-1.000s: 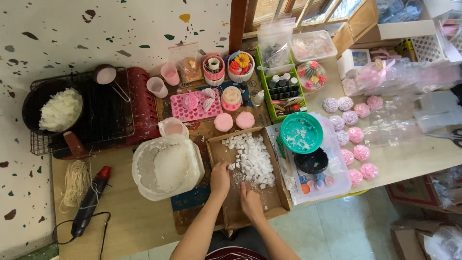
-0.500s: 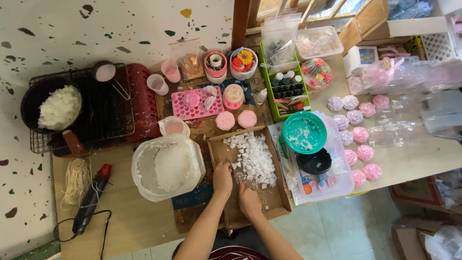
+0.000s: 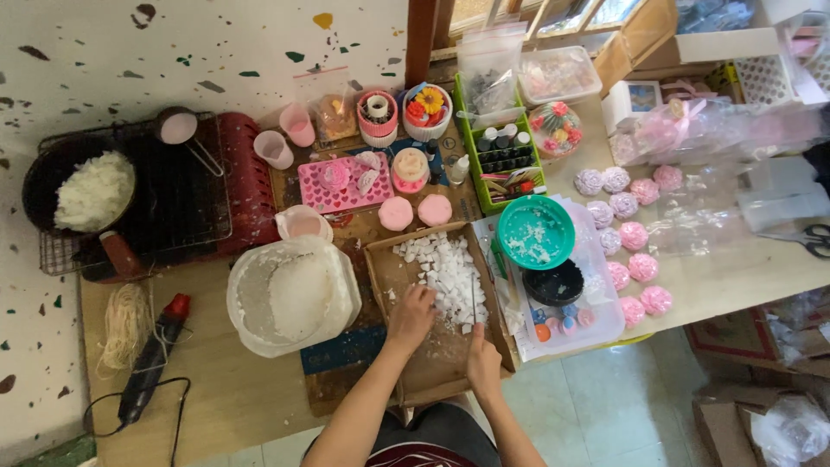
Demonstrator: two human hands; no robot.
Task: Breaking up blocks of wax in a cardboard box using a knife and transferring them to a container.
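Left hand (image 3: 411, 313) presses white wax cubes (image 3: 448, 275) on a cardboard tray (image 3: 432, 367), right hand (image 3: 483, 363) grips a knife; most appear already chopped.

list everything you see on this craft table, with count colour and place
white wax cubes: a heap, white, on the brown wooden tray at centre
clear plastic tub of white flakes: one, left of the tray
black pan of white shreds: one, far left on a wire rack
pink silicone mould: one, behind the tray
teal round bowl: one, right of the tray
black round bowl: one, below the teal one
pink and lilac flower shapes: about eleven, on the right
black heat gun: one, front left
left hand: on the cubes
right hand: holds a thin blade upright
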